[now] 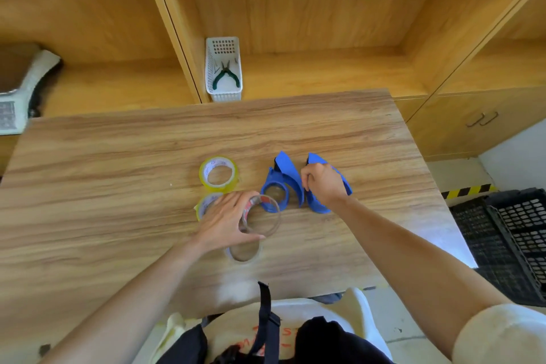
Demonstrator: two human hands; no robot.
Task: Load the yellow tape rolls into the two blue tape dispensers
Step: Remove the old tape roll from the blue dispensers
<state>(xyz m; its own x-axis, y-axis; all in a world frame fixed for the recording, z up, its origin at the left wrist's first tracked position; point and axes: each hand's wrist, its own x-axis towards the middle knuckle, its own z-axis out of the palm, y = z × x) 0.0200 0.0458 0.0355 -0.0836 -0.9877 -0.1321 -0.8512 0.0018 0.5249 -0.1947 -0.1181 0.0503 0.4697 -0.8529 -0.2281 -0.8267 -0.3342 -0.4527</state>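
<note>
One yellow tape roll [218, 173] lies flat on the wooden table [103, 186]. A second yellow roll [206, 204] sits just in front of it, partly hidden under my left hand [226, 220]. That hand grips a clear, nearly see-through tape ring [263, 216] with red print. Another clear ring [243, 253] lies on the table below my thumb. Two blue tape dispensers stand side by side to the right. The left dispenser [279, 186] is free and its round hub holds no roll. My right hand [323, 186] is closed over the right dispenser [317, 205].
A white basket [223, 94] holding green-handled pliers [226, 75] stands on the shelf behind the table. A grey device [17, 91] sits at the far left. Black plastic crates [508, 239] are on the floor at the right, beyond the table's edge.
</note>
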